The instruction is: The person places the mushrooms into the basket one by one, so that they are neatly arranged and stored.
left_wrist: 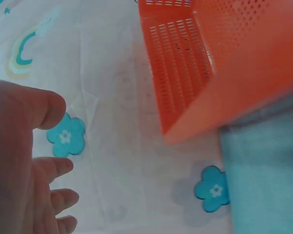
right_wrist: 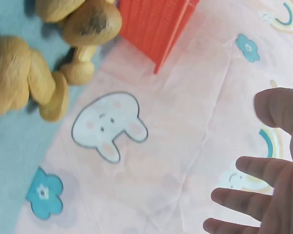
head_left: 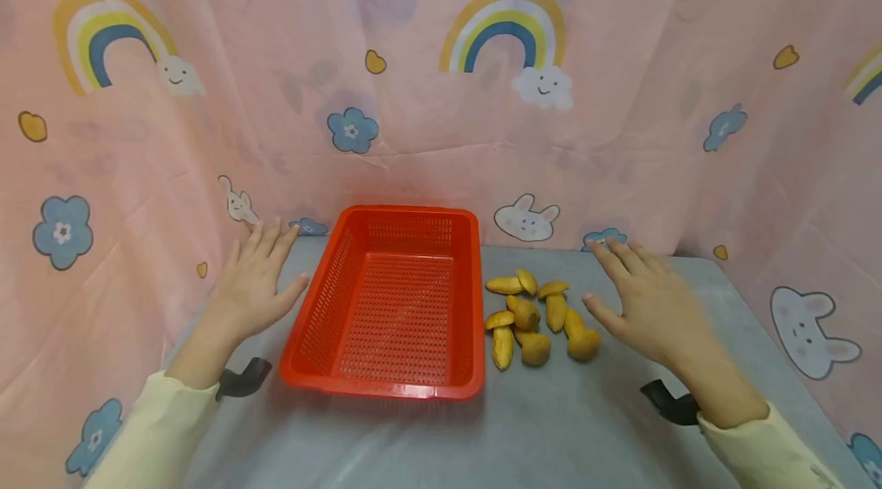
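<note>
A red plastic basket [head_left: 475, 305] with perforated walls stands on the table, and nothing lies inside it. Just right of it is a loose cluster of several yellow-brown mushrooms [head_left: 534, 350], also in the right wrist view as mushrooms [right_wrist: 12, 73]. My left hand [head_left: 253, 286] is held left of the basket, fingers spread, holding nothing; the left wrist view shows the thumb apart from the fingers. To the right of the mushrooms, my right hand [head_left: 651, 305] hovers with spread fingers and an empty palm, its thumb pointing towards them.
A grey cloth-covered table [head_left: 551, 428] lies beneath everything. Behind it and along both sides hangs a pink curtain [head_left: 427, 114] printed with rainbows, flowers and rabbits. Dark straps [head_left: 244, 378] sit at both wrists, below pale yellow sleeves [head_left: 161, 428].
</note>
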Demonstrator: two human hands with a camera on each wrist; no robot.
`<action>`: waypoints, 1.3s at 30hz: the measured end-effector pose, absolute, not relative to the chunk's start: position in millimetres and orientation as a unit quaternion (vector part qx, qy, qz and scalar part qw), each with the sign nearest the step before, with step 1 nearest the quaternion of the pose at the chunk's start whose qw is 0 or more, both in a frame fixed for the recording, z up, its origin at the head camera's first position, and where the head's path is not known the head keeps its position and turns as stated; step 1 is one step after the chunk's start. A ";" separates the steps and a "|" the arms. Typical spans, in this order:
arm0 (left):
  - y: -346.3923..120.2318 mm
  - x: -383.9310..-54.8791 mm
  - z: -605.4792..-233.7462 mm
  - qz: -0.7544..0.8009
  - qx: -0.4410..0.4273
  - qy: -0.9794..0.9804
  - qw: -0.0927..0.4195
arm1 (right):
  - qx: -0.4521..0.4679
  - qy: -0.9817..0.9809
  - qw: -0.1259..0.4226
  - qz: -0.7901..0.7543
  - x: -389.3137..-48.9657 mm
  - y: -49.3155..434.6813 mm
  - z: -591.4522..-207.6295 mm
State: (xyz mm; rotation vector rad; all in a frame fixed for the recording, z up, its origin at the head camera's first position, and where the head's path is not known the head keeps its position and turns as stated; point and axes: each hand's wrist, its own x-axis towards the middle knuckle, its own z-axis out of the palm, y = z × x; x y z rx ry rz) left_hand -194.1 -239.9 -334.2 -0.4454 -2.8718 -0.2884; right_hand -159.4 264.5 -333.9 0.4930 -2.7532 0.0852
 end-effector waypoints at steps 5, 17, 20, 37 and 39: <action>-243.4 -192.5 -345.3 -0.122 -0.155 -0.975 0.099 | 0.206 -0.955 0.200 0.075 -165.7 253.1 -343.0; -257.1 -189.8 -368.8 -0.237 -0.122 -0.964 0.025 | 0.254 -0.941 0.122 0.189 -187.0 211.9 -371.0; -259.8 -189.6 -374.1 -0.264 -0.115 -0.958 0.010 | 0.269 -0.937 0.102 0.199 -192.7 203.6 -379.4; -258.2 -196.6 -399.4 -0.348 -0.118 -0.930 -0.003 | 0.313 -0.913 -0.027 0.261 -225.7 173.2 -417.3; -257.3 -197.7 -401.0 -0.350 -0.119 -0.929 -0.003 | 0.308 -0.915 -0.036 0.257 -227.9 171.9 -419.7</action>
